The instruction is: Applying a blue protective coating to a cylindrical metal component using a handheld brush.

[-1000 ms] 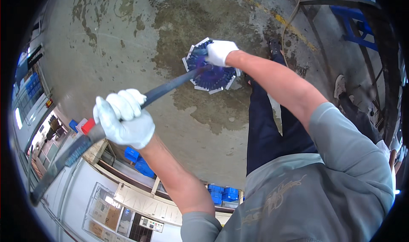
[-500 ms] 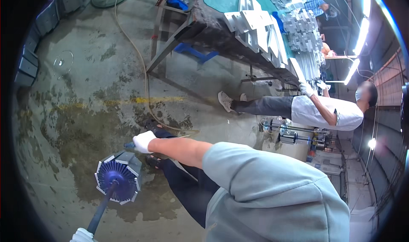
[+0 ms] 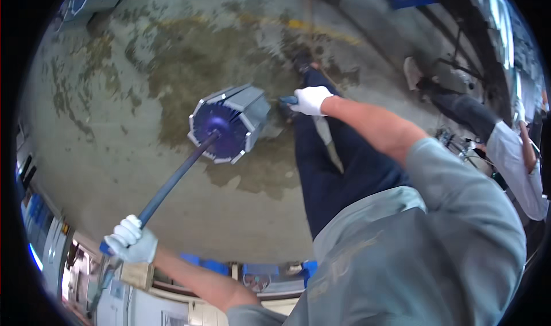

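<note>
A long dark blue pole (image 3: 177, 181) slants across the view, carrying a drum-like ring of grey metal bars (image 3: 248, 105) around a purple slotted disc (image 3: 215, 128). White-gloved, my left hand (image 3: 133, 241) is wrapped round the pole near its lower-left end. On the far side of the bars, my right hand (image 3: 314, 100), also in a white glove, is closed on the pole's other blue end. The load seems to hang between my hands above the floor. The bars hide the middle of the pole.
Wet patches mark the concrete floor (image 3: 138, 171), crossed by a yellow line (image 3: 298, 24). Grey crates (image 3: 97, 2) stand at the upper left. Along the lower edge are blue bins (image 3: 215, 267). A co-worker (image 3: 511, 159) stands at the right, near a dark workbench (image 3: 485, 33).
The view has swung, shifting the workbench and co-worker toward the right edge. My left hand and forearm now show fully. The pole with its bars appears higher and further right, still held at both ends.
</note>
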Demonstrator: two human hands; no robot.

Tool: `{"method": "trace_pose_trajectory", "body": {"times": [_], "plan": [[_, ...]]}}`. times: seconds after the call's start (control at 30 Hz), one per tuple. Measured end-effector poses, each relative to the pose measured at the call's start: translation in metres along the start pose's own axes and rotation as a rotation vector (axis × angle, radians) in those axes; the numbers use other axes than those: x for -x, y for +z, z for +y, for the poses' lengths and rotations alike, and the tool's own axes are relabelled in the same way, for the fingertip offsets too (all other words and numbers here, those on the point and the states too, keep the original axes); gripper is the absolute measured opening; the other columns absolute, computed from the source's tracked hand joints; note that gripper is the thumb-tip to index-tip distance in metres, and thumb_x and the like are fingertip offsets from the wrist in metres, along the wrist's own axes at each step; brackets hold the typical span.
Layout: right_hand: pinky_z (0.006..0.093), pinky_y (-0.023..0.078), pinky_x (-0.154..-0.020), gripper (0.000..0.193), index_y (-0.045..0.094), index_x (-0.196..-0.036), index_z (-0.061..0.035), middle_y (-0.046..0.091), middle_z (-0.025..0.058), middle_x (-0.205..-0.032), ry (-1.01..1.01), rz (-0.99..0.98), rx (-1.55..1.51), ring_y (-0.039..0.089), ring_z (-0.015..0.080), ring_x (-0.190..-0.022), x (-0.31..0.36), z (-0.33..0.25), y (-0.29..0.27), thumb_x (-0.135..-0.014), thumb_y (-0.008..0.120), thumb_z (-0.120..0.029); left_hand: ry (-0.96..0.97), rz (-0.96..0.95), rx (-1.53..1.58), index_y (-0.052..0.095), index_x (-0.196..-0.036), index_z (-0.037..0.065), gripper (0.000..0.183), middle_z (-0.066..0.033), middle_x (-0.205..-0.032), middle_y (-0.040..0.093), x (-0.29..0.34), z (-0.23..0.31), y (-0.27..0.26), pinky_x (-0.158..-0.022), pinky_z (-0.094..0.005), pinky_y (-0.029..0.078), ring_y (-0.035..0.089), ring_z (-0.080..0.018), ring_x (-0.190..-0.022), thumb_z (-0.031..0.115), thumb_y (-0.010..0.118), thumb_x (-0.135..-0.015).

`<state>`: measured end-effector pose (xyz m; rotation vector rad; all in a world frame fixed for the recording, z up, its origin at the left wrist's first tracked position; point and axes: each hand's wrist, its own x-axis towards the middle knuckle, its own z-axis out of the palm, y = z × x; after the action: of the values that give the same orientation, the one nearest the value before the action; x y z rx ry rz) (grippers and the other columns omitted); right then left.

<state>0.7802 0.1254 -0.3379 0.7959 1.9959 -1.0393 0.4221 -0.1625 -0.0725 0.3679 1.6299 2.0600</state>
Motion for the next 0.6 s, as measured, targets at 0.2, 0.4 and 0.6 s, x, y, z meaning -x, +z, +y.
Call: {"method": "trace_pose_trajectory", "body": {"times": [0.2, 0.4, 0.6], "plan": [[0.0434, 0.052, -0.067, 0.043, 0.061, -0.092, -0.0067, 0.068, 0.0175, -0.082, -0.088, 0.036, 0.053, 0.067, 0.0363, -0.078, -0.023, 0.000, 0.038, -0.087, 0.059, -0.050, 0.105, 0.251, 0.003, 0.023, -0.054, 0.020, 0.048, 0.0040, -0.048, 0.022, 0.073, 0.014, -0.071, -0.049, -0.0307, 0.025, 0.023, -0.0111, -0.044, 0.025, 0.040, -0.099], [0.0456, 0.052, -0.062, 0.029, 0.060, -0.092, -0.0048, 0.068, 0.0167, -0.076, -0.321, -0.007, 0.208, 0.068, 0.0355, -0.072, -0.013, -0.016, 0.059, -0.086, 0.061, -0.033, 0.167, 0.753, -0.118, 0.016, -0.052, 0.022, 0.051, 0.0055, -0.043, 0.016, 0.133, 0.015, -0.108, -0.046, -0.0293, 0.026, 0.021, -0.0109, -0.039, 0.022, 0.043, -0.095], [0.0468, 0.051, -0.062, 0.022, 0.059, -0.091, -0.0030, 0.068, 0.0167, -0.075, -0.219, 0.073, 0.271, 0.068, 0.0352, -0.071, -0.024, -0.022, 0.068, -0.089, 0.053, -0.024, 0.258, 1.159, -0.032, 0.019, -0.055, 0.023, 0.046, 0.0063, -0.043, 0.016, 0.174, 0.010, -0.108, -0.047, -0.0306, 0.028, 0.022, -0.0108, -0.037, 0.019, 0.053, -0.086]]}}
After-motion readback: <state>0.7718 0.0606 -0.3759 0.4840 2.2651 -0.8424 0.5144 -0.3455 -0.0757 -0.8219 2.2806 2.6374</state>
